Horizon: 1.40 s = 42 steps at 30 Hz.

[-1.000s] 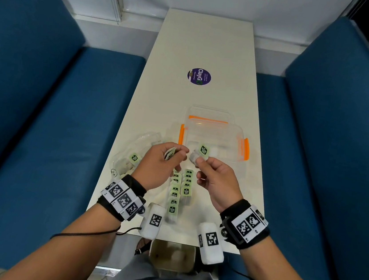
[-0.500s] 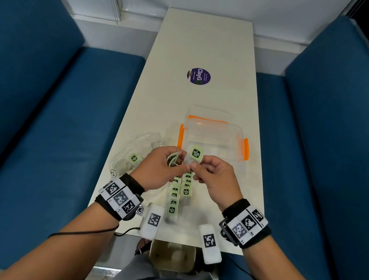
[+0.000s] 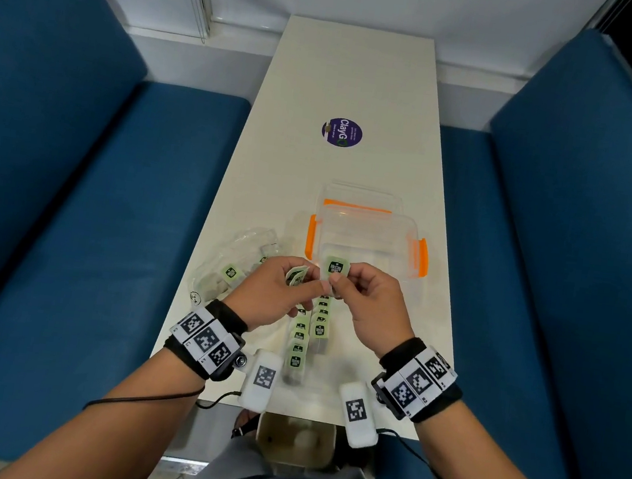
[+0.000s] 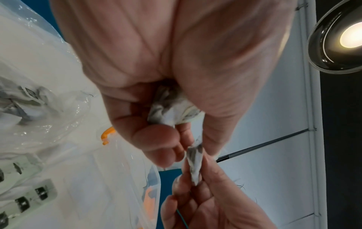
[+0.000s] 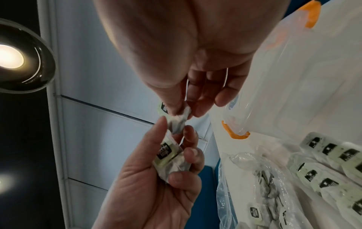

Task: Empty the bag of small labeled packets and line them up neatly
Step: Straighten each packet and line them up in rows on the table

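Both hands met above table [image 3: 349,84], nr clear container [image 3: 366,237] w/ orange latches. Right hand [image 3: 372,306] pinched single packet [image 3: 335,268] betw thumb & forefinger, label facing up. Left hand [image 3: 272,293] fingertips touched same packet; curled fingers also held spare packets [image 3: 296,276]. Plastic bag [image 3: 231,268] lay left, some packets still inside. Two rows of lined-up packets [image 3: 308,338] sat under hands.
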{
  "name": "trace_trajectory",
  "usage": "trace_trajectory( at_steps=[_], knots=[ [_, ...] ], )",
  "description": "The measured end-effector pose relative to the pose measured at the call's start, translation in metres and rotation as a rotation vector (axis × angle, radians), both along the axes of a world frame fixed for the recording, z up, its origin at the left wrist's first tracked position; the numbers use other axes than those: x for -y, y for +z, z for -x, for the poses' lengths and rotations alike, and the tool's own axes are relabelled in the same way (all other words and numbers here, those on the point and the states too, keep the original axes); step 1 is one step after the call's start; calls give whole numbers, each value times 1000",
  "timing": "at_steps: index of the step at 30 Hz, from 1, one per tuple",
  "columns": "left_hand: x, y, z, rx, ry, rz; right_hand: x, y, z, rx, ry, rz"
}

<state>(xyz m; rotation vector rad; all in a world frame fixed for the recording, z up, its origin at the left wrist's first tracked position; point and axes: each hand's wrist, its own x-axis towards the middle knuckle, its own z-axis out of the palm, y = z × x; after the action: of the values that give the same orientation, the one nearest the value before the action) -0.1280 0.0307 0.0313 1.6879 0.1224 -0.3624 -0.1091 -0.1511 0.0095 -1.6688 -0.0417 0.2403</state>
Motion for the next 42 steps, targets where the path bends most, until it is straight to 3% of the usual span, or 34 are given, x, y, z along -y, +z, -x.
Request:
trace_trajectory(
  at_steps=[8,11,16,24,33,38,42],
  knots=[
    [0,-9,0,-25,50,-30,5,-3,5,-47,56,94],
    [-2,-18,0,-109,68,0,12,-15,3,-125,21,91],
    [-11,-39,1,-361,155,231,25,-68,5,-289,112,344],
    [-22,-55,10,-443,134,350,18,-140,29,-493,328,648],
    [-24,-46,20,-366,43,286,6,-142,34,-483,205,742],
    [-24,-46,20,-336,71,213,7,-123,32,-441,170,738],
    [-22,-46,19,-291,67,151,2,-77,24,-244,82,407]
  ],
)
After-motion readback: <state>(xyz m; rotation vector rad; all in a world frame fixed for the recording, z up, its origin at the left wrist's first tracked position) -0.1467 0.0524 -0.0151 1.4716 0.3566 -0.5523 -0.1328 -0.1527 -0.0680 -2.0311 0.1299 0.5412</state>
